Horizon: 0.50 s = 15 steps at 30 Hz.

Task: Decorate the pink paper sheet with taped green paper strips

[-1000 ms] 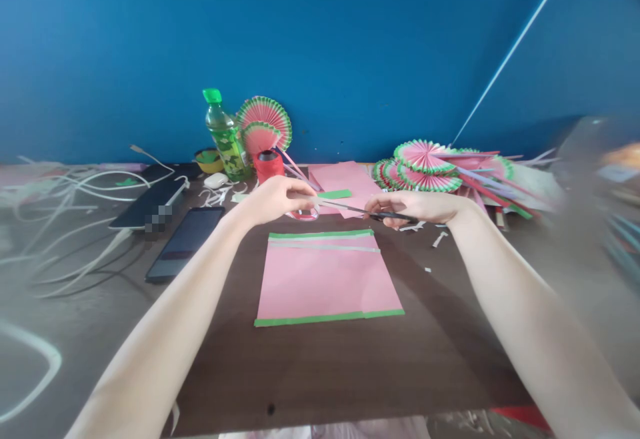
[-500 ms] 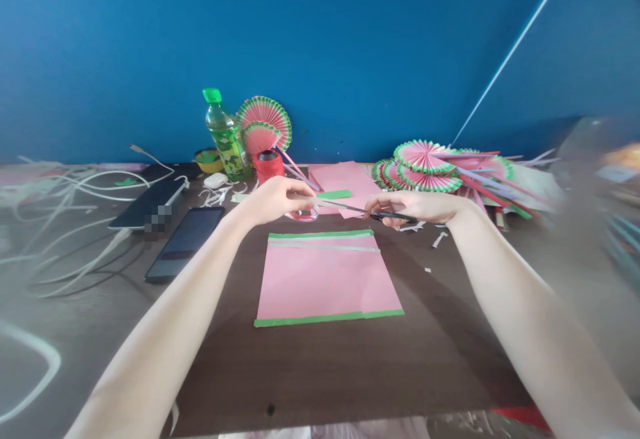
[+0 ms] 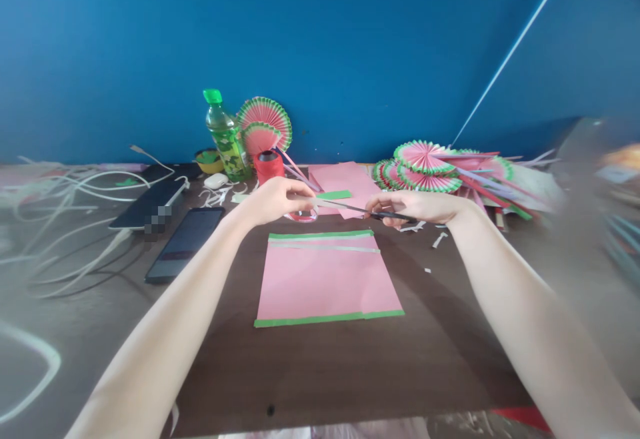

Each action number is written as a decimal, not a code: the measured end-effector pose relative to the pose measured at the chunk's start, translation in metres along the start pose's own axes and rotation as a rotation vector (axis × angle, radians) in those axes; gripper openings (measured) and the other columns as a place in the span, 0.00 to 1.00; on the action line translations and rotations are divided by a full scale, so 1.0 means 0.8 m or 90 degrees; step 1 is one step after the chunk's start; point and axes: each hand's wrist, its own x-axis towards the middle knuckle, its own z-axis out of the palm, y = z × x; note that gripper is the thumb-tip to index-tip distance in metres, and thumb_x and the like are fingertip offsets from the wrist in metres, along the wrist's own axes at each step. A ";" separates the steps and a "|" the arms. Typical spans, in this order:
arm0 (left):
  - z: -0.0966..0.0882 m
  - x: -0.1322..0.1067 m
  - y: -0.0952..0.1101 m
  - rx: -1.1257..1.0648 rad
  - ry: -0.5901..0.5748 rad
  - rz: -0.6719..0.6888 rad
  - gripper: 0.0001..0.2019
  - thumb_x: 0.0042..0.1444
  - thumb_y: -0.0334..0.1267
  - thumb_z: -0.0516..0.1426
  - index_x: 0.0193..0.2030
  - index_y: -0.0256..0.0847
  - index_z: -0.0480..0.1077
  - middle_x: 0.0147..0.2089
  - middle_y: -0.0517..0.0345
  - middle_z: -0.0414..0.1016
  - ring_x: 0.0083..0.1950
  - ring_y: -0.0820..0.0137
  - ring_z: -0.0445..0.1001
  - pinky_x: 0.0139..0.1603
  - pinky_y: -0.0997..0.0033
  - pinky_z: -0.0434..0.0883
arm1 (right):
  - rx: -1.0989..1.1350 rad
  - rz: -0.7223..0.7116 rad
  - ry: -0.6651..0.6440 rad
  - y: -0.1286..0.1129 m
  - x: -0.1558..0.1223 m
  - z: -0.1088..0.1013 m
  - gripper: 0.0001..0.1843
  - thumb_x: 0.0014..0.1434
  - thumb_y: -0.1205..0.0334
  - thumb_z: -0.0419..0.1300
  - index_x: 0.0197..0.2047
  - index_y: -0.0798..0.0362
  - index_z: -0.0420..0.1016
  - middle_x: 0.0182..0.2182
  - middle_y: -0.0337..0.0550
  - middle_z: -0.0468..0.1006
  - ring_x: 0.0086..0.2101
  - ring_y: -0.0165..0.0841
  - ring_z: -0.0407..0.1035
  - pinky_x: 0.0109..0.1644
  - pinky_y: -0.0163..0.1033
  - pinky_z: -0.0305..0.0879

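My right hand is closed round the handles of dark scissors, whose blades point left. My left hand is pinched shut just left of the blade tips, over a roll of clear tape; what it pinches is too small to make out. Both hands hover just beyond the far edge of a pink paper sheet that lies flat on the dark board. The sheet has green strips along its near and far edges and a pale strip near the far one.
At the back stand a green-capped bottle, a red cup with paper fans, more pink paper and a pile of fans. Two phones and white cables lie at the left. Paper scraps are scattered.
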 end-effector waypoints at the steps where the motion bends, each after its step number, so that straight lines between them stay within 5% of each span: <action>1: 0.000 0.000 0.000 0.000 0.000 0.000 0.17 0.48 0.49 0.55 0.38 0.39 0.73 0.35 0.58 0.76 0.35 0.71 0.72 0.41 0.75 0.66 | -0.001 0.000 0.001 0.000 0.000 0.000 0.23 0.50 0.49 0.58 0.49 0.46 0.67 0.47 0.44 0.67 0.28 0.25 0.63 0.29 0.32 0.59; 15: 0.001 0.000 -0.001 -0.004 0.001 -0.008 0.16 0.48 0.48 0.56 0.39 0.39 0.73 0.37 0.57 0.76 0.36 0.70 0.72 0.41 0.75 0.67 | -0.010 -0.028 -0.027 0.000 0.001 0.000 0.22 0.51 0.50 0.58 0.48 0.49 0.66 0.47 0.46 0.66 0.30 0.26 0.61 0.27 0.31 0.57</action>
